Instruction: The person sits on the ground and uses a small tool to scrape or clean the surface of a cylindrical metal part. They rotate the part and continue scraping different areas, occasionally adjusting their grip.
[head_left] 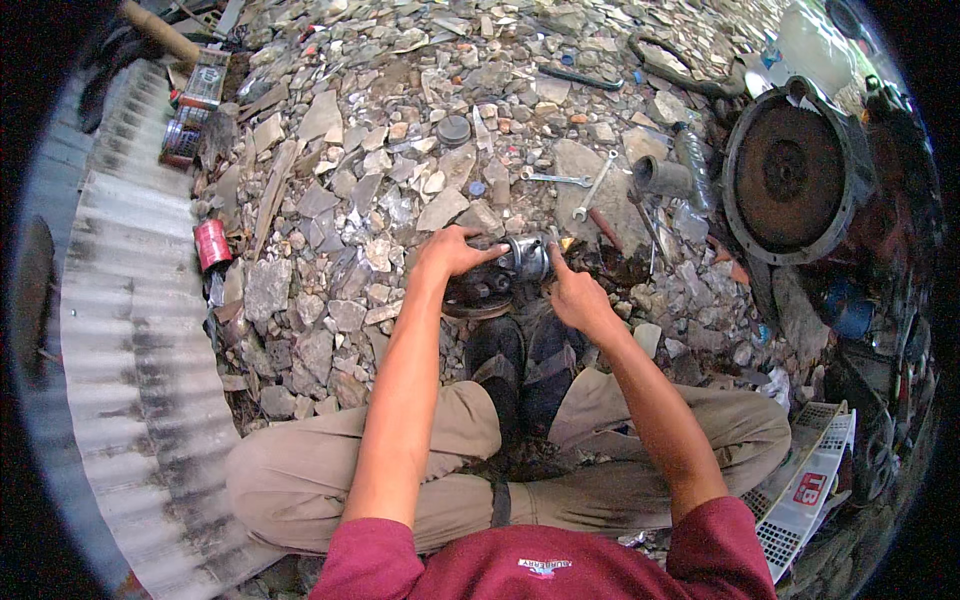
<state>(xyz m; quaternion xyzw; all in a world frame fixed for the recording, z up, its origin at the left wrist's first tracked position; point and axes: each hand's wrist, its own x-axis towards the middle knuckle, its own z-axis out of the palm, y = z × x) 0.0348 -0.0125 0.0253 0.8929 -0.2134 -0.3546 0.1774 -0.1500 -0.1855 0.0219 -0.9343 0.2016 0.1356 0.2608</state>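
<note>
A short silver metal cylinder that looks like an engine piston [529,258] is held between my hands, just beyond my shoes. My left hand [452,252] grips its left side, with the thumb against the metal and the fingers bent. My right hand [582,298] has its index finger stretched along the right side of the piston, and its other fingers are curled. Under the piston sits a round dark pan [476,308] with blackened parts in it, partly hidden by my left hand. Beyond the hands lie a combination wrench [558,180] and a second wrench [596,187].
Rubble covers the ground, with a reddish-brown rod [605,229], a grey cup-shaped piece [662,177] and a clear bottle [690,160] on the right. Farther right stands a large round rusty housing [737,175]. A red can [212,243] is beside corrugated sheeting [130,310]. A white crate [808,490] lies lower right.
</note>
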